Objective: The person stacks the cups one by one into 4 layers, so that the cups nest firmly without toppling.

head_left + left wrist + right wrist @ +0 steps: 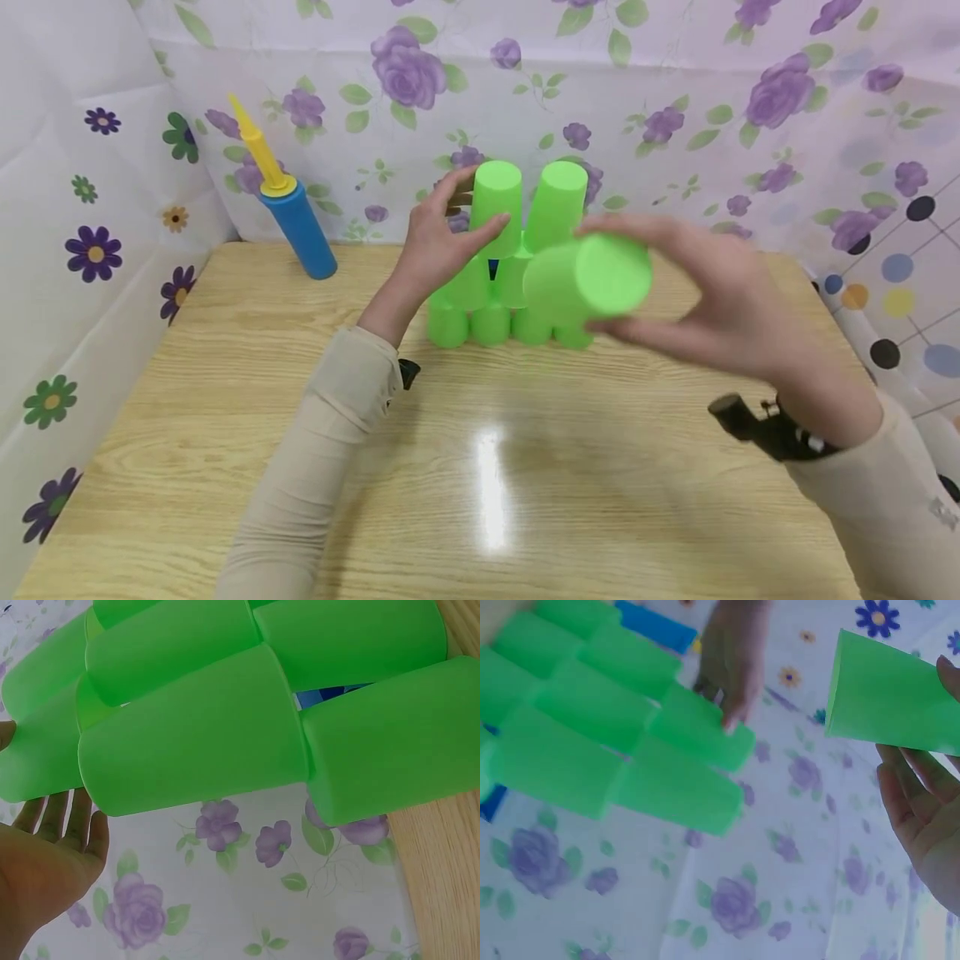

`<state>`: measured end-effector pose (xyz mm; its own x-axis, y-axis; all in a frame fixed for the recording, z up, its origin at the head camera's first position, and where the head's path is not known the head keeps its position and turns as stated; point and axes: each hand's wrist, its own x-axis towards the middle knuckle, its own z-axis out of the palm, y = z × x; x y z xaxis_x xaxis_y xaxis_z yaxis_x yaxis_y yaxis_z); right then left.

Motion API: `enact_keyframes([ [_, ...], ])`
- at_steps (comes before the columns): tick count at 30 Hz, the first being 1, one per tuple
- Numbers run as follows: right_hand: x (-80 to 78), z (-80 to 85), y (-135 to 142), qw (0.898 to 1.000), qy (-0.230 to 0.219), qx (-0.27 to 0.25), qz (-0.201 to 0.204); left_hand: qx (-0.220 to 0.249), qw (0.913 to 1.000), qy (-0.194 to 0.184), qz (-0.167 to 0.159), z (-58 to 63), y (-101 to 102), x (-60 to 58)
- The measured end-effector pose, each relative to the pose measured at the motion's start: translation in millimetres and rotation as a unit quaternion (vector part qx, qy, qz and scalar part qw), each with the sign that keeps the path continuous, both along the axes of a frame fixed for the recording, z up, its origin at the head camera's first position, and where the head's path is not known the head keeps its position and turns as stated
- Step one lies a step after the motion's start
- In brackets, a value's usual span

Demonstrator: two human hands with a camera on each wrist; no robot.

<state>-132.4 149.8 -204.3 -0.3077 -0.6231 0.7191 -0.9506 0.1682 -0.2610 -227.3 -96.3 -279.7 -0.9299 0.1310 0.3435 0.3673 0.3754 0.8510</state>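
Note:
Green plastic cups (490,327) stand upside down in a stepped stack, several along the bottom row and two at the top. My left hand (442,237) grips the top row's left cup (498,192), thumb on the near side and fingers round the far side. Beside it stands the top row's right cup (558,200). My right hand (720,300) holds another green cup (615,275) between thumb and fingers, tilted, its closed base towards me. In the right wrist view this held cup (892,697) is apart from the stack; in the head view it overlaps the stack's right side.
A blue hand pump (300,233) with a yellow nozzle stands at the back left of the wooden table (225,417). Behind the stack hangs a flowered cloth (652,67). Patterned sheets line the left and right sides.

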Motion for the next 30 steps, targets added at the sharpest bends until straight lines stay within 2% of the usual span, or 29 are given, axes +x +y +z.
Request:
enact_keyframes([
  [2, -13.8, 14.0, -2.8, 0.999, 0.01, -0.005, -0.036, 0.001, 1.0, 0.001, 0.003, 0.5, -0.4, -0.7],
  [6, -43.1, 35.1, -11.8, 0.994, -0.007, -0.006, -0.112, 0.005, 1.0, -0.002, 0.005, 1.5, -1.3, -1.8],
  [9, -61.0, 43.4, -20.3, 0.985, -0.057, 0.006, -0.164, 0.014, 0.9999, -0.002, 0.004, 0.5, -1.0, -2.1],
  [14, -78.5, 47.1, -31.6, 0.96, -0.168, 0.013, -0.225, 0.02, 0.9998, -0.004, 0.002, 15.1, 5.6, 15.9],
  [16, -84.1, 46.3, -35.7, 0.951, -0.194, 0.016, -0.239, 0.02, 0.9998, -0.003, 0.0, 22.8, 7.4, 24.4],
  [21, -99.9, 42.1, -44.8, 0.941, -0.221, 0.029, -0.255, 0.026, 0.9996, 0.009, -0.004, 24.1, 6.9, 25.7],
  [23, -104.9, 40.0, -45.9, 0.939, -0.228, 0.028, -0.257, 0.029, 0.9995, 0.007, -0.004, 20.4, 6.5, 22.4],
  [30, -116.0, 32.7, -43.4, 0.932, -0.252, 0.019, -0.258, 0.027, 0.9995, 0.012, -0.004, -3.9, 0.4, 2.3],
])
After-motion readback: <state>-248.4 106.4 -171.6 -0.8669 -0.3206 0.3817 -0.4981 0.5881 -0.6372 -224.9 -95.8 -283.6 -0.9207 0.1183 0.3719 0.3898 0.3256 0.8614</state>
